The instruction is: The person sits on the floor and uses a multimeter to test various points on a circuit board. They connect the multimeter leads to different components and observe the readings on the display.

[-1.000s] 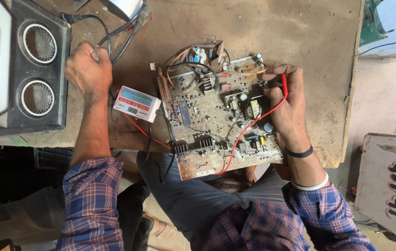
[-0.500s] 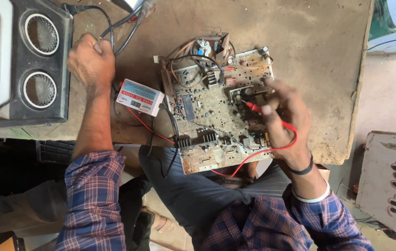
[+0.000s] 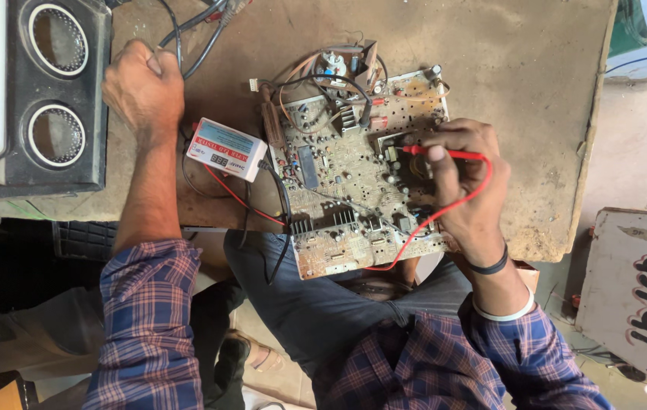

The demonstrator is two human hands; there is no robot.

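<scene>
A large beige circuit board point(image 3: 338, 190) crowded with components lies on a worn brown workbench point(image 3: 536, 91). My right hand point(image 3: 464, 186) rests over the board's right side, pinching a red test probe point(image 3: 445, 153) whose tip touches the board. Its red lead point(image 3: 422, 228) loops down and left under the board. My left hand point(image 3: 141, 87) is a closed fist at the upper left around dark cables point(image 3: 194, 34). A small white meter with a red stripe point(image 3: 226, 149) lies between my left wrist and the board.
A black speaker cabinet with two round ports point(image 3: 54, 91) fills the top left. A white board with dark painted lettering point(image 3: 642, 296) leans on the floor at right. The bench's front edge runs just below the board, above my knees.
My right hand has shifted from the board's right edge inward and down, with the red probe now pointing left onto the board. The left fist has stayed on the cables.
</scene>
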